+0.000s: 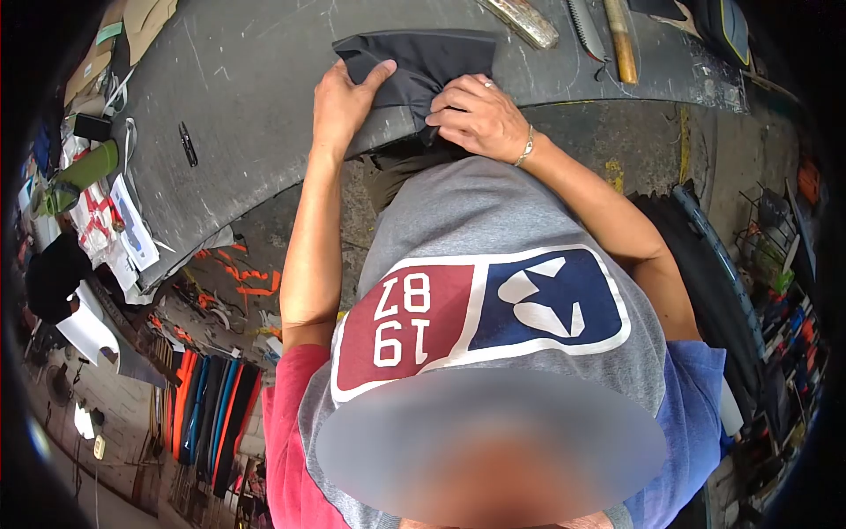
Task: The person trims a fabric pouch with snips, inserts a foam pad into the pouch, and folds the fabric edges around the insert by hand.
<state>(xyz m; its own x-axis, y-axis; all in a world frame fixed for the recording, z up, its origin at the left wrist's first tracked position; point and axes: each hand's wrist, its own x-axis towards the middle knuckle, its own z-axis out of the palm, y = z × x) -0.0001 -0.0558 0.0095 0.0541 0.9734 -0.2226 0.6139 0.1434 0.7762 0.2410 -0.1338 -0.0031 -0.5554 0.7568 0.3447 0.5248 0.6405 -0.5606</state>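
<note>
While both hands are on it, the dark cloth lies at the near edge of the surface, its lower part reaching that edge. The left hand pinches its left side, thumb on top; the right hand has its fingers curled into a gathered part, though their exact grip is partly hidden. Handling seems underway: the near portion is bunched, while the far portion is spread loosely and ungathered. A black pen lies toward the surface's left end, a wooden-handled tool toward its right.
</note>
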